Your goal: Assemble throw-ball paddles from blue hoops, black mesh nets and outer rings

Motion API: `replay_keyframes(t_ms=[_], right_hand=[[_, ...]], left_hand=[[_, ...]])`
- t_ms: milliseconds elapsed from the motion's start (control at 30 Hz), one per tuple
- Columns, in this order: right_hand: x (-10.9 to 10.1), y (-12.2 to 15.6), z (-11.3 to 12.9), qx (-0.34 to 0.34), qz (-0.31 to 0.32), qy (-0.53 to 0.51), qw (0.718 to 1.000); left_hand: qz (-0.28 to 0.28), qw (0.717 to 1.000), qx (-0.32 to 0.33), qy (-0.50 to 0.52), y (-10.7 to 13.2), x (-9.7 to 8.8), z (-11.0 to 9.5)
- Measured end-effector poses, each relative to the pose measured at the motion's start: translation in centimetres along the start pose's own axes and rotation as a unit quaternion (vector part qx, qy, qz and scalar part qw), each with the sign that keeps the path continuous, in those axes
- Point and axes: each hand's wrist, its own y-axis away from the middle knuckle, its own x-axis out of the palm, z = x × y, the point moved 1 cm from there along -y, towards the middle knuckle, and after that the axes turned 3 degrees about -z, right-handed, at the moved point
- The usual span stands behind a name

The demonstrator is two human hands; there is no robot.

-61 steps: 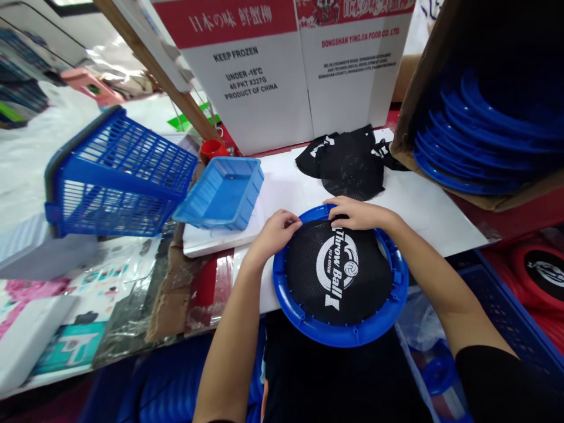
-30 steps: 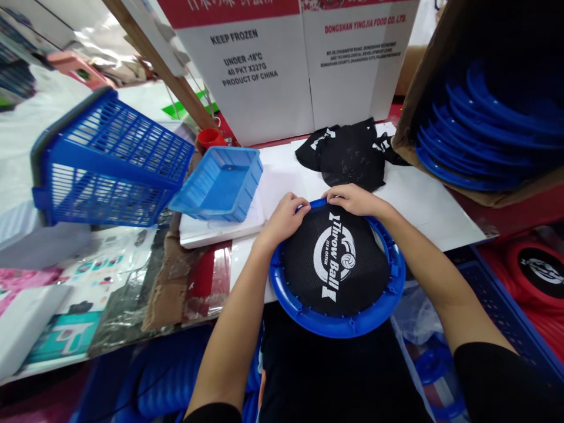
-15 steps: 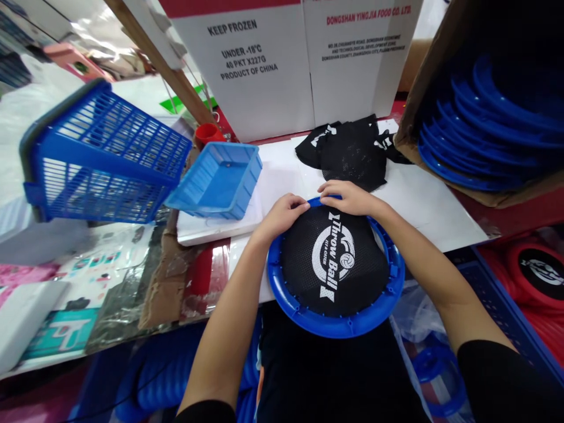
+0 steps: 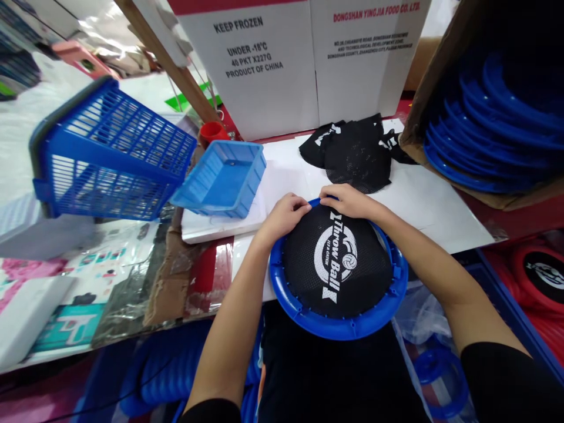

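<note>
A blue plastic ring lies at the front edge of the white board, with a black mesh net printed "Throw Ball" stretched over it. My left hand pinches the net's edge at the ring's far left rim. My right hand is curled on the net's edge at the far rim, close beside the left hand. Both hands have their fingers closed on the mesh.
A pile of black nets lies behind the ring. A cardboard box of stacked blue rings stands at the right. A light blue tray and a blue basket sit at the left, white cartons behind.
My hands have drawn closer together along the far rim of the ring. The ring and net have stayed in place; the camera shifted slightly.
</note>
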Motion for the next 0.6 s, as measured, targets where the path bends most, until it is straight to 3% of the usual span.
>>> replay_keyframes(t_ms=[200, 367, 467, 600], right_hand=[[0.0, -0.8, -0.1, 0.031, 0.016, 0.051, 0.998], [-0.7, -0.3, -0.3, 0.03, 0.021, -0.005, 0.999], [-1.8, 1.0, -0.5, 0.025, 0.016, 0.0, 1.0], [-4.3, 3.0, -1.0, 0.055, -0.012, 0.087, 0.995]], left_hand=[[-0.022, 1.0, -0.021, -0.005, 0.1, 0.6, -0.5], [-0.019, 0.999, -0.014, -0.049, 0.2, 0.7, -1.1], [-0.024, 0.997, -0.002, -0.071, 0.6, 0.4, -1.3], [-0.046, 0.991, -0.009, -0.123, 1.7, 0.1, -1.2]])
